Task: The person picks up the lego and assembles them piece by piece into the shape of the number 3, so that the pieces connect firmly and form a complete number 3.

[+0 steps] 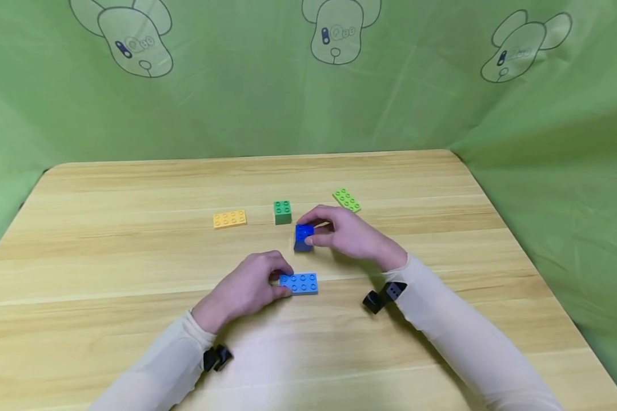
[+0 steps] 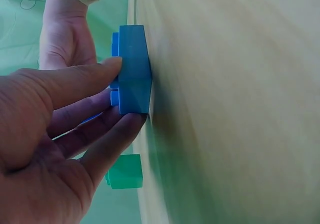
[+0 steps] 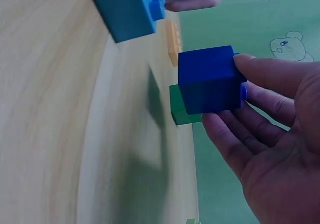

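My left hand (image 1: 252,283) pinches the left end of a light blue eight-stud brick (image 1: 305,283), which lies low at the wooden table with its studs up. In the left wrist view the thumb and fingers press on the sides of this light blue brick (image 2: 134,68). Farther back, my right hand (image 1: 351,233) grips a small dark blue four-stud brick (image 1: 303,238) between thumb and fingers. The right wrist view shows that dark blue brick (image 3: 210,81) raised off the tabletop, its shadow falling below. A green four-stud brick (image 1: 282,212) stands just behind it.
A flat yellow-orange plate (image 1: 229,219) lies left of the green brick. Behind my right hand lies a flat lime green plate (image 1: 346,200). The wooden table (image 1: 108,228) ends at a green cloth backdrop (image 1: 247,108) with printed cartoon heads.
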Motion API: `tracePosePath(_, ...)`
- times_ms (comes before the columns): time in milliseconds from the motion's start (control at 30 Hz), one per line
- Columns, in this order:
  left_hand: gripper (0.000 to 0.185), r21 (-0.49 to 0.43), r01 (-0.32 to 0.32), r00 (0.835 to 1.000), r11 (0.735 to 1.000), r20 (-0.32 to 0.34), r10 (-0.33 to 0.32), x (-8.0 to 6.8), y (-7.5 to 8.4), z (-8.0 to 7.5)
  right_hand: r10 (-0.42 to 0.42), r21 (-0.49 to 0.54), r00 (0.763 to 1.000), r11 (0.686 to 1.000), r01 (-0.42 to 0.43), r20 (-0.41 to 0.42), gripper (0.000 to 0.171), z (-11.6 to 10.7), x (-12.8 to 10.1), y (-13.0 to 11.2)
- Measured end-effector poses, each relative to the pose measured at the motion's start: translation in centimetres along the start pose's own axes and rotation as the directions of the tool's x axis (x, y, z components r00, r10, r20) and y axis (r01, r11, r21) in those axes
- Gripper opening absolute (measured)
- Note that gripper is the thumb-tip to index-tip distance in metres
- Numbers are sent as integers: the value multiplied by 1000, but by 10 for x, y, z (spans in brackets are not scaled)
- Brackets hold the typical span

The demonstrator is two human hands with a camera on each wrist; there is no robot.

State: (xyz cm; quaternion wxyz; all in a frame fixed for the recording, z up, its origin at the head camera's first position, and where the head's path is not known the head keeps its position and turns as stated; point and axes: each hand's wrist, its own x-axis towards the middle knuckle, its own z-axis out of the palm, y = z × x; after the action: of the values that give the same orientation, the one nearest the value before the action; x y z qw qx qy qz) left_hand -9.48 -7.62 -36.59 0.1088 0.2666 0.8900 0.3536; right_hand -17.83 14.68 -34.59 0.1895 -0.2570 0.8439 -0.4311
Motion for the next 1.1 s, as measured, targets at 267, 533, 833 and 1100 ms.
tracePosePath(267,26,-6,6,1000,1000,-3,-6,0,-3,-2,-90,7,996,996,90,2,32,-2,-10,-7)
tracePosePath(533,27,-17,26,1000,1000,2,-26,1,-3,-2,-115,-5,993,993,115,38,33,-2,-22,-11)
tracePosePath(833,27,-16,-1,1000,1000,21,1,3,-3,-2,-145,19,988,989,144,61,31,3,-33,-10)
tracePosePath(1100,27,-8,-6,999,1000,37,7,4,-3,-3,-169,1,982,986,169,80,30,7,-39,-9)
